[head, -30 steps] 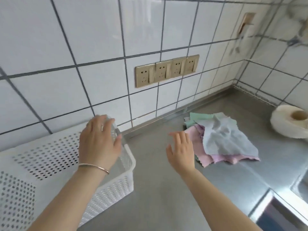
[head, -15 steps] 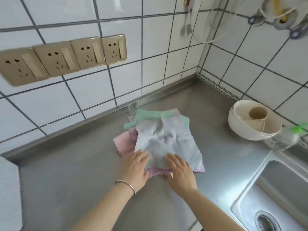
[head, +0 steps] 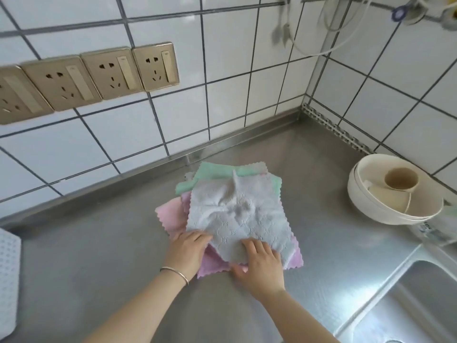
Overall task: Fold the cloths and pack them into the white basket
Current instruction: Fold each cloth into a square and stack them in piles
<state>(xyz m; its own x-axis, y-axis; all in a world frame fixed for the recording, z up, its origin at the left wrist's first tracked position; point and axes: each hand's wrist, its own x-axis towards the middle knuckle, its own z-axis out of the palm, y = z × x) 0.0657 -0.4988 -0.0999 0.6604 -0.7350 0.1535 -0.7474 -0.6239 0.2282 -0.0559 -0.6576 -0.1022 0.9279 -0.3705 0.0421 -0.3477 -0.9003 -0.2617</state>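
Both hands on grey cloth (head: pixel 237 214) topping pink/green pile on steel counter (head: pixel 99 256). Left hand (head: pixel 189 251) pinches near-left corner, right hand (head: pixel 259 264) grips near edge. White basket (head: pixel 8 276) far left, well apart.

Cloths (head: pixel 232 214) btwn basket (head: pixel 8 280) left, bowl (head: pixel 385 209) right.

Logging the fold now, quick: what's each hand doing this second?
Left hand: fingers on the near-left edge of the grey cloth; a grip cannot be told.
Right hand: pinching its near edge.
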